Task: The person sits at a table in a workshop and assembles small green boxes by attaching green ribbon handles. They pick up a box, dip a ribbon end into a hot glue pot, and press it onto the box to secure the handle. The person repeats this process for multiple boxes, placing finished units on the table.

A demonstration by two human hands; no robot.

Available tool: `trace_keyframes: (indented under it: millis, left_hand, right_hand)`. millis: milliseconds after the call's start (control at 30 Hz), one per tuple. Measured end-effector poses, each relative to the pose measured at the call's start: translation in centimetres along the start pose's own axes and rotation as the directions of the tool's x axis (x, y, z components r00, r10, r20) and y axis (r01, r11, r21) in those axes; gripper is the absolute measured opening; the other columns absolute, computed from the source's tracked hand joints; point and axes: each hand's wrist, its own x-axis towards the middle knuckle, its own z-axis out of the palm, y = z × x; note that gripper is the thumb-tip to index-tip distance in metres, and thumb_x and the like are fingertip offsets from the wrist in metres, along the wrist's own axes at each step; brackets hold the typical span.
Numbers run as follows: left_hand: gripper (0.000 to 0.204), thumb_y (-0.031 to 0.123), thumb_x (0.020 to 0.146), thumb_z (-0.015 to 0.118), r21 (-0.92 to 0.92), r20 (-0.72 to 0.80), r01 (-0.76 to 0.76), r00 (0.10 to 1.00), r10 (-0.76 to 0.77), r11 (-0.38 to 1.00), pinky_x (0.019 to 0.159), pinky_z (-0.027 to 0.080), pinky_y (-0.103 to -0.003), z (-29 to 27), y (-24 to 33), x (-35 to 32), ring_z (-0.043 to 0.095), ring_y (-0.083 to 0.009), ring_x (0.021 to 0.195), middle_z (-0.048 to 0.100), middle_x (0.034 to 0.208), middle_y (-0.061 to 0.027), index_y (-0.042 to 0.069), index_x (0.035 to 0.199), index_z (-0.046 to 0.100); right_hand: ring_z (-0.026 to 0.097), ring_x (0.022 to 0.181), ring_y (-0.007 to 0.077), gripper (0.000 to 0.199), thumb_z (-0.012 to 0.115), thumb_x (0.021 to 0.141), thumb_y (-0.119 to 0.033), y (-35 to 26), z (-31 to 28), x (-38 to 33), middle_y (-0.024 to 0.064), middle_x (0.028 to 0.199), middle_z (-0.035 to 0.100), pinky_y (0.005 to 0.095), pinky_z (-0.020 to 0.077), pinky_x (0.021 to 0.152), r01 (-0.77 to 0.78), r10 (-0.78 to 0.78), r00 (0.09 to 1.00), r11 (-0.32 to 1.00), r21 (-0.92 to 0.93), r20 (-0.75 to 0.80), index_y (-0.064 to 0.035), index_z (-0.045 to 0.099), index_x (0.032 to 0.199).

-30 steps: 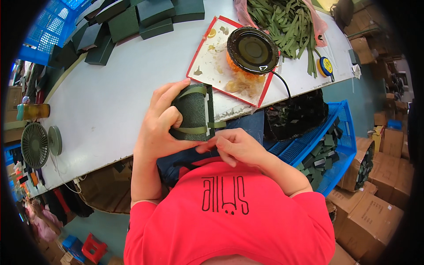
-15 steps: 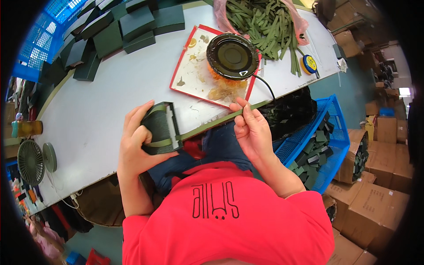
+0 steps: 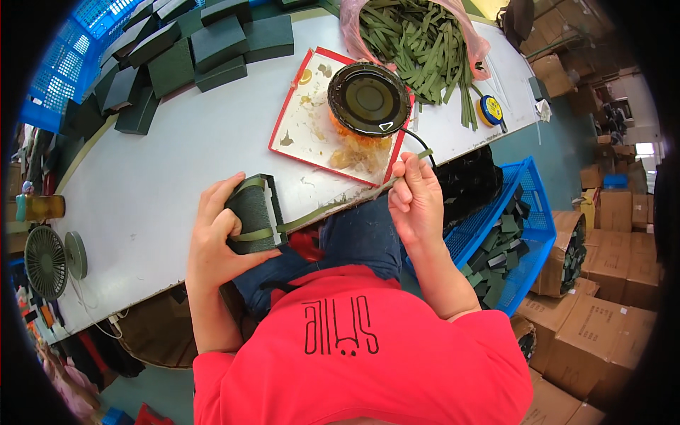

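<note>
My left hand (image 3: 210,230) grips a small dark green box (image 3: 253,207) by its outer side, fingers and thumb spread across it, above the table's front edge. A narrow olive-green ribbon (image 3: 315,214) passes along the box near its pale inner strip and reaches across to the right. My right hand (image 3: 419,205) pinches the ribbon near its far end, and a short tip sticks out beyond the fingers. Between the two hands the ribbon hangs in a slight curve.
Behind my hands a round black-rimmed pot (image 3: 369,99) stands on a red-edged board (image 3: 289,117) with amber residue. Cut ribbons (image 3: 418,46) fill a pink bag. Green boxes (image 3: 219,39) are stacked far left. A blue crate (image 3: 542,234) of green pieces sits right; a fan (image 3: 47,261) stands left.
My right hand has moved a little to the right with the ribbon. The ribbon between my hands has gone from straight to slightly curved, and the box has tilted a little.
</note>
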Motion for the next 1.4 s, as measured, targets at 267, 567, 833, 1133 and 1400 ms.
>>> trace_keyframes:
  millis: [267,567,833,1133,1400]
  left_hand:
    - [0.064,0.02,0.048,0.096,-0.043,0.035,-0.044,0.998,0.046,0.998,0.092,0.05,-0.046,0.9,1.0,1.2,0.052,-0.043,0.123,0.056,0.137,-0.0247,0.006,0.066,0.036]
    - [0.063,0.019,0.047,0.095,-0.034,0.043,-0.035,0.998,0.036,0.999,0.09,0.051,-0.045,1.1,1.2,1.3,0.053,-0.0421,0.123,0.056,0.137,-0.0238,0.006,0.064,0.036]
    - [0.063,0.019,0.047,0.095,-0.031,0.047,-0.036,0.998,0.038,0.999,0.091,0.051,-0.046,1.1,1.2,1.3,0.053,-0.0425,0.124,0.056,0.137,-0.0236,0.006,0.064,0.037]
    - [0.062,0.022,0.05,0.096,-0.044,0.015,-0.083,0.996,0.083,0.996,0.092,0.05,-0.046,0.9,1.1,1.5,0.053,-0.0432,0.123,0.056,0.136,-0.0249,0.005,0.066,0.038]
    - [0.064,0.022,0.051,0.095,-0.174,0.043,-0.159,0.985,0.169,0.972,0.09,0.051,-0.045,0.7,1.5,2.1,0.055,-0.0437,0.119,0.058,0.135,-0.0249,0.008,0.067,0.035]
  right_hand:
    - [0.039,0.047,0.0024,0.025,0.062,0.102,-0.023,-0.8,1.1,1.6,-0.0008,0.07,0.057,0.0182,0.0279,0.042,-0.012,0.023,1.0,0.89,-0.455,0.019,0.0015,0.066,0.103]
    - [0.032,0.046,0.0,0.024,0.065,0.099,-0.024,-0.4,1.8,2.7,-0.0052,0.062,0.05,0.0189,0.021,0.041,-0.062,0.056,0.998,0.877,-0.477,-0.026,-0.0009,0.068,0.093]
    - [0.029,0.044,0.0005,0.023,0.066,0.098,-0.023,-0.6,1.9,3.3,-0.0054,0.061,0.048,0.0192,0.0208,0.04,-0.133,0.111,0.991,0.899,-0.416,-0.078,-0.0032,0.065,0.086]
    - [0.033,0.048,0.0012,0.022,0.063,0.099,-0.022,-0.3,2.1,0.5,-0.0058,0.061,0.048,0.0192,0.0237,0.043,-0.056,0.09,0.995,0.884,-0.464,0.052,-0.0033,0.065,0.087]
    - [0.056,0.076,0.0013,0.022,0.065,0.099,-0.021,0.0,4.4,-1.7,-0.0007,0.086,0.068,0.0197,0.0444,0.066,-0.196,0.48,0.841,0.701,-0.686,0.25,-0.0007,0.068,0.093]
